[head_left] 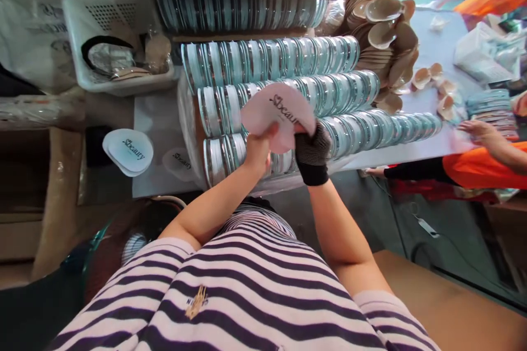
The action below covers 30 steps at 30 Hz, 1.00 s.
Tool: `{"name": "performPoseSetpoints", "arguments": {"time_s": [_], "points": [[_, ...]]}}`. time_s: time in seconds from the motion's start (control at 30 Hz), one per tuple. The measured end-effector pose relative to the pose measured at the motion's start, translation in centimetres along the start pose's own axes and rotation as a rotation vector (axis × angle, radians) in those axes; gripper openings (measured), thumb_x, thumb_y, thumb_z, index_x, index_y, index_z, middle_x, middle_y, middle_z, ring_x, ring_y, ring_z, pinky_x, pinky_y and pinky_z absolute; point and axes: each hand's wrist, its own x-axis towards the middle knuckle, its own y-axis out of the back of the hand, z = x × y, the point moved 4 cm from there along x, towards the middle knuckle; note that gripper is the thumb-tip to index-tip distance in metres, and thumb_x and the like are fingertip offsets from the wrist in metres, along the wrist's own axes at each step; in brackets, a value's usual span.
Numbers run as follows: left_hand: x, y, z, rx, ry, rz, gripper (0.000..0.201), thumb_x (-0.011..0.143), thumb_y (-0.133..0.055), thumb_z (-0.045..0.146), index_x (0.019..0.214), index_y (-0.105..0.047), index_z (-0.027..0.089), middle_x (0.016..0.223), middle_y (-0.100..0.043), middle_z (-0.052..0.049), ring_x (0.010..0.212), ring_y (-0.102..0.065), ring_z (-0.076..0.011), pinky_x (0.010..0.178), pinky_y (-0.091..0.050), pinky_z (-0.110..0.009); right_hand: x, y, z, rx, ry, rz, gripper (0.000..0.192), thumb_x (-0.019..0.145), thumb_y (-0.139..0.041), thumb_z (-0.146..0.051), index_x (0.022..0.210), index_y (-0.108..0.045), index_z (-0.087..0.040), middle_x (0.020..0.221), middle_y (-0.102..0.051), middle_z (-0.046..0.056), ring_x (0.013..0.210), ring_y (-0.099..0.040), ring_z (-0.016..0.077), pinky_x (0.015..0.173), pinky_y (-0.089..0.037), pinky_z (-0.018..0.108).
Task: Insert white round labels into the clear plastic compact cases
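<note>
A round white card (280, 115) printed with a brand name is held between both hands above the rows of round tins (288, 93). The left hand (258, 151), bare, is closed on the card's lower left edge, with the thumb pressed over the front face. The right hand (312, 148), covered by a dark knitted glove, is pinched on the lower right edge. The card is presented face-on, directly above both sets of fingers, tilted slightly toward the right; no long axis is present, the outline being near-circular. Both hands are equally close to it. A stack of similar cards (128, 152) lies on the surface (152, 120) well to the left, nearer the left hand. Another person's hand (480, 131) rests at the far right.
</note>
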Motion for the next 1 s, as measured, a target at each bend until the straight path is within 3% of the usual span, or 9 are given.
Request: {"name": "performPoseSetpoints", "arguments": {"time_s": [0.1,0.2,0.27,0.37,0.53,0.8,1.0], "points": [[1.0,0.8,2.1,-0.027,-0.078,0.045,0.034,0.074,-0.078,0.015,0.107,-0.071,0.019,0.109,-0.075,-0.006,0.113,-0.066,-0.0219,0.103,-0.051,-0.039,-3.5,3.6,2.2,-0.100,-0.076,0.115,0.047,0.093,-0.045,-0.048,0.117,-0.064,-0.012,0.093,-0.071,0.017,0.082,-0.067,0.0266,0.071,-0.055,0.037],[2.2,1.8,3.7,-0.032,-0.093,0.105,0.046,0.074,-0.080,0.019,0.118,-0.067,0.024,0.119,-0.072,-0.005,0.122,-0.061,-0.0235,0.105,-0.050,-0.041,-9.0,6.2,2.7,-0.145,0.081,-0.158,0.037,0.092,-0.049,-0.044,0.104,-0.070,-0.016,0.082,-0.072,0.013,0.069,-0.067,0.0225,0.064,-0.053,0.030],[2.6,2.2,4.1,-0.032,-0.066,0.096,0.047,0.076,-0.079,0.019,0.121,-0.067,0.025,0.123,-0.071,-0.006,0.126,-0.059,-0.0238,0.106,-0.049,-0.042,-12.2,6.3,2.4,-0.176,0.081,-0.364,0.036,0.094,-0.044,-0.041,0.099,-0.071,-0.018,0.081,-0.072,0.011,0.067,-0.066,0.0208,0.063,-0.051,0.028],[2.8,2.4,3.9,-0.028,-0.051,0.069,0.045,0.078,-0.078,0.019,0.121,-0.068,0.027,0.125,-0.070,-0.004,0.129,-0.056,-0.0238,0.107,-0.048,-0.042,-13.5,3.7,1.1,-0.227,-0.051,-0.556,0.039,0.096,-0.039,-0.040,0.106,-0.070,-0.018,0.084,-0.073,0.011,0.070,-0.067,0.0206,0.062,-0.046,0.027],[3.0,2.6,3.6,-0.010,-0.095,0.038,0.049,0.077,-0.079,0.019,0.124,-0.065,0.027,0.126,-0.070,-0.004,0.128,-0.057,-0.0226,0.106,-0.049,-0.039,-9.7,-2.3,-1.5,-0.276,-0.197,-0.720,0.039,0.098,-0.040,-0.041,0.120,-0.059,-0.015,0.085,-0.073,0.010,0.069,-0.065,0.0197,0.058,-0.032,0.026],[2.7,2.4,3.7,-0.017,-0.078,0.053,0.054,0.075,-0.081,0.019,0.126,-0.064,0.026,0.127,-0.069,-0.006,0.127,-0.058,-0.0225,0.107,-0.048,-0.039,-9.1,-2.4,-0.8,-0.202,-0.240,-0.563,0.032,0.098,-0.036,-0.035,0.103,-0.061,-0.015,0.088,-0.072,0.010,0.076,-0.066,0.0197,0.064,-0.035,0.027],[2.4,2.4,3.7,-0.041,-0.082,0.063,0.054,0.073,-0.083,0.020,0.124,-0.065,0.025,0.127,-0.069,-0.006,0.129,-0.057,-0.0237,0.109,-0.046,-0.040,-10.8,-5.6,-0.8,-0.142,-0.255,-0.658,0.029,0.099,-0.040,-0.032,0.100,-0.064,-0.015,0.089,-0.074,0.009,0.080,-0.069,0.0190,0.069,-0.042,0.025]]}}
